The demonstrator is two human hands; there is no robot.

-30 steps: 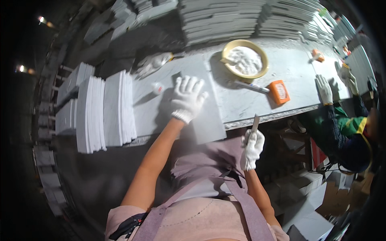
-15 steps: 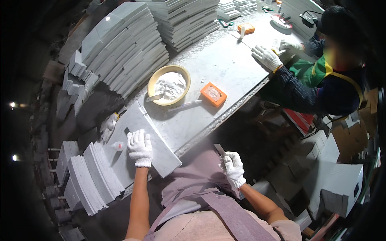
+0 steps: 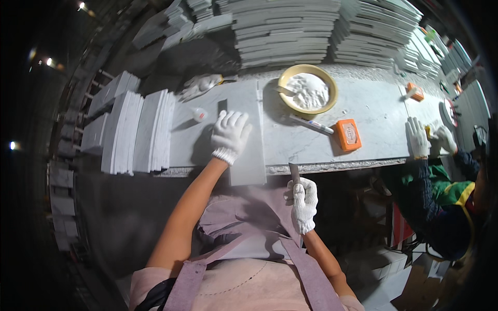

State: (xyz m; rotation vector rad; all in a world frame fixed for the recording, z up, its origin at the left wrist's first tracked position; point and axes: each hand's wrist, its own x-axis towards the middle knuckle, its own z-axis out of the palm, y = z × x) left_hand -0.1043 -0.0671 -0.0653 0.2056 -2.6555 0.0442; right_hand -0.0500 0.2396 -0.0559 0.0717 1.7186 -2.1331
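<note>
My left hand (image 3: 231, 133), in a white knit glove, lies palm down on a narrow grey-white stone tile (image 3: 250, 168) whose near end juts past the table's front edge. Its fingers are stretched out over the tile. Just beyond the fingertips shows a small dark flat piece (image 3: 223, 105); whether the hand touches it is hidden. Off the table's front edge, my right hand (image 3: 304, 205), gloved too, is closed around a flat grey scraper (image 3: 294, 174) with its blade pointing away from me. A small clear bottle (image 3: 198, 114) stands left of my left hand.
A yellow bowl (image 3: 334, 98) of white paste holds a spatula. Near it lie a white marker (image 3: 311, 124) and an orange box (image 3: 348, 136). Tile stacks (image 3: 153, 132) stand left and behind. Spare gloves (image 3: 199, 86) lie at the back. A co-worker's gloved hands (image 3: 418, 137) are at the right.
My view has turned, so the table now runs nearly level across it and the co-worker sits lower right. My left hand stays on the tile; my right still holds the scraper.
</note>
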